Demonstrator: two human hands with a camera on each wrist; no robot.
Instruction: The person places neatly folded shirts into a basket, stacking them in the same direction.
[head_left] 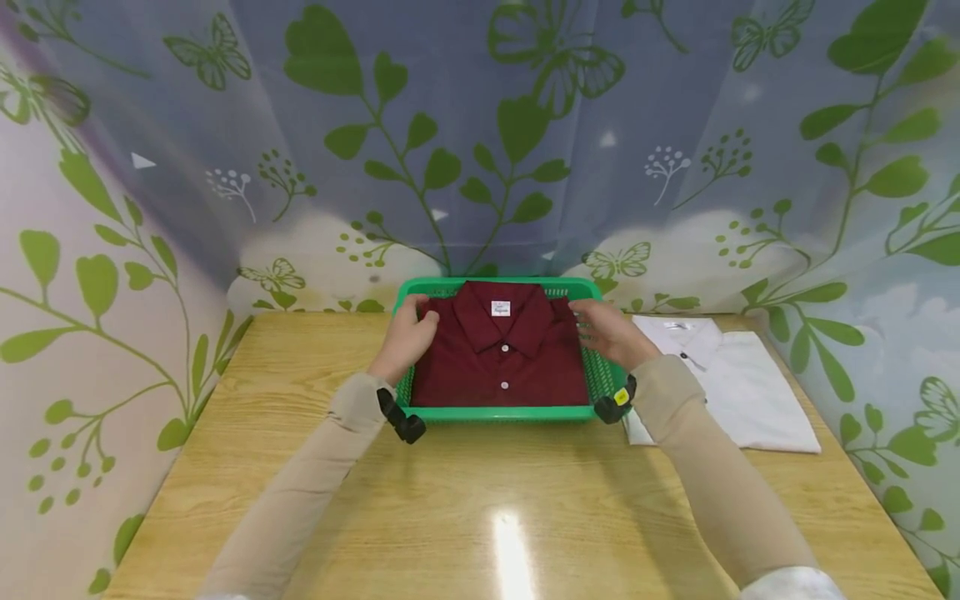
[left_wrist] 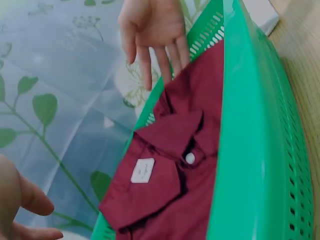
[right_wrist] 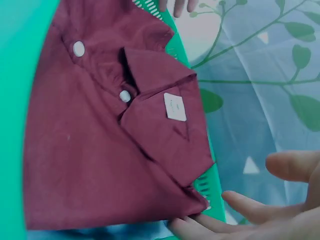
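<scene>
A folded maroon shirt (head_left: 495, 358) with a pointed collar, pale buttons and a white neck label (head_left: 501, 308) lies face up in a green plastic basket (head_left: 495, 413). My left hand (head_left: 408, 340) is at the shirt's left side, over the basket rim, thumb apart from the fingers. At the opposite side is my right hand (head_left: 613, 333), its fingers extended toward the shirt's upper right corner. In the right wrist view, fingertips (right_wrist: 187, 227) meet the shirt's edge. The left wrist view shows the right palm (left_wrist: 155, 25) turned toward the shirt. Neither hand grips the cloth.
A folded white shirt (head_left: 738, 392) lies on the wooden table (head_left: 480, 492), right of the basket and partly behind my right forearm. Behind the table hangs a curtain (head_left: 465, 167) with leaves and butterflies. The basket stands near the table's back edge.
</scene>
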